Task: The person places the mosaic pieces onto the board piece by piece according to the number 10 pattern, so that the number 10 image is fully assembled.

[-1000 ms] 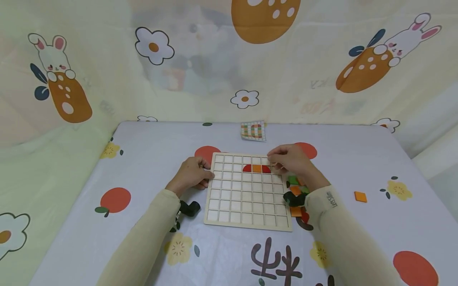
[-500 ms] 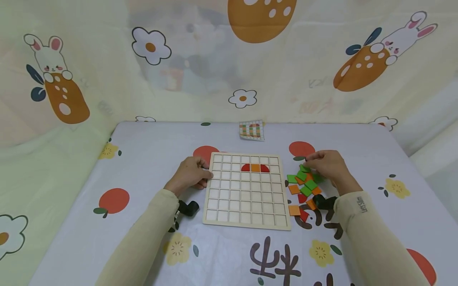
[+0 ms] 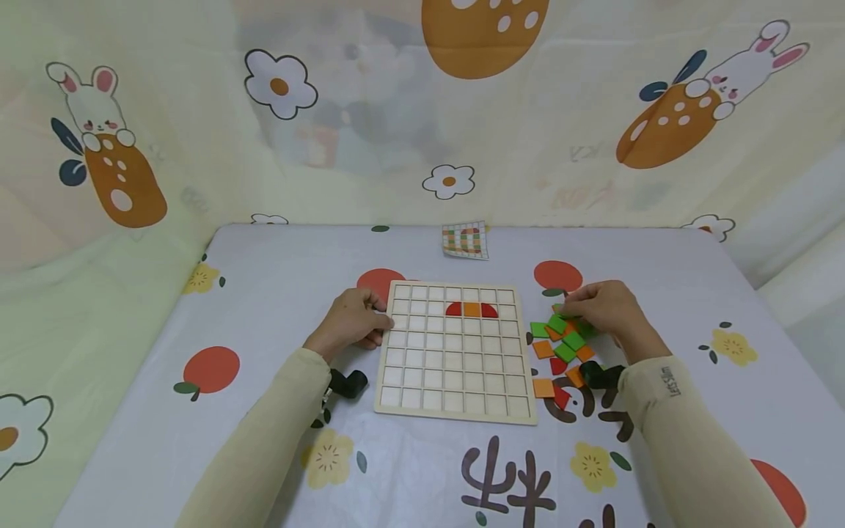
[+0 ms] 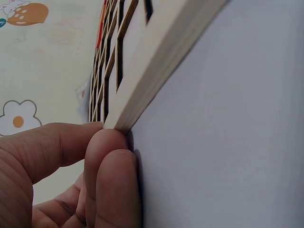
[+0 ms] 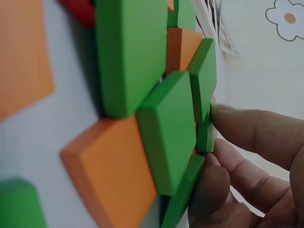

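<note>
A wooden grid board (image 3: 455, 420) lies on the table, with an orange square tile (image 3: 472, 309) between two red rounded tiles (image 3: 489, 310) in one row near its far side. At the board's left edge, my left hand (image 3: 353, 319) holds the rim between thumb and curled fingers, as the left wrist view shows. To the right of the board, my right hand (image 3: 607, 308) reaches to the far end of a loose tile pile. Its thumb and fingers pinch a small green tile (image 5: 205, 130), partly hidden among other green tiles (image 5: 168, 133).
The pile also has orange tiles (image 3: 543, 388) and red tiles (image 3: 558, 365) close to the board's right edge. A small printed card with a coloured grid pattern (image 3: 465, 240) lies beyond the board. A patterned cloth hangs behind the table.
My right hand has moved right from the board's far right corner to the tile pile, then stayed there. The left hand keeps its place at the board's edge.
</note>
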`<state>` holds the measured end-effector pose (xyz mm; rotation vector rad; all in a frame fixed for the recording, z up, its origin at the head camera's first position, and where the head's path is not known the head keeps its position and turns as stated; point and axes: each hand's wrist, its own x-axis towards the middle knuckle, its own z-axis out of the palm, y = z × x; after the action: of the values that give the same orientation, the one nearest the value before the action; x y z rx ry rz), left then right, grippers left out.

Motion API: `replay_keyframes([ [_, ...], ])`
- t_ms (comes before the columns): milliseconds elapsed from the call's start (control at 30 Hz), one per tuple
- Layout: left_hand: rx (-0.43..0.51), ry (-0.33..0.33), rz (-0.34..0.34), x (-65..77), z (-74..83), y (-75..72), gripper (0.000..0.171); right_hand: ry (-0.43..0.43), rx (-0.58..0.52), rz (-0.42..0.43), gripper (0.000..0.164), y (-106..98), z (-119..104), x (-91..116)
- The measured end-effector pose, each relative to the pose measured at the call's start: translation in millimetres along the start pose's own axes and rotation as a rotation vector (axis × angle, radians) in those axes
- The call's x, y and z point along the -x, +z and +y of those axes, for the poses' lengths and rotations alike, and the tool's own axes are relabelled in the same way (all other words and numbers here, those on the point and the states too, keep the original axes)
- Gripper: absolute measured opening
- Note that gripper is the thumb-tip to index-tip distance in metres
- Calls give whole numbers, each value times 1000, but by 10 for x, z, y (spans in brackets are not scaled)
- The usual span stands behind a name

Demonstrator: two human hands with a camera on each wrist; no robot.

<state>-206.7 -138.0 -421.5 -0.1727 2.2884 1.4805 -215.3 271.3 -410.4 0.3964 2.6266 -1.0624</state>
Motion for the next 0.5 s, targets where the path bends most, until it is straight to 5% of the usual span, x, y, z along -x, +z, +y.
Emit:
replay_keyframes([
  [500, -10, -2, 2, 13, 17, 4, 27, 14, 0, 7, 35, -21, -19, 15],
])
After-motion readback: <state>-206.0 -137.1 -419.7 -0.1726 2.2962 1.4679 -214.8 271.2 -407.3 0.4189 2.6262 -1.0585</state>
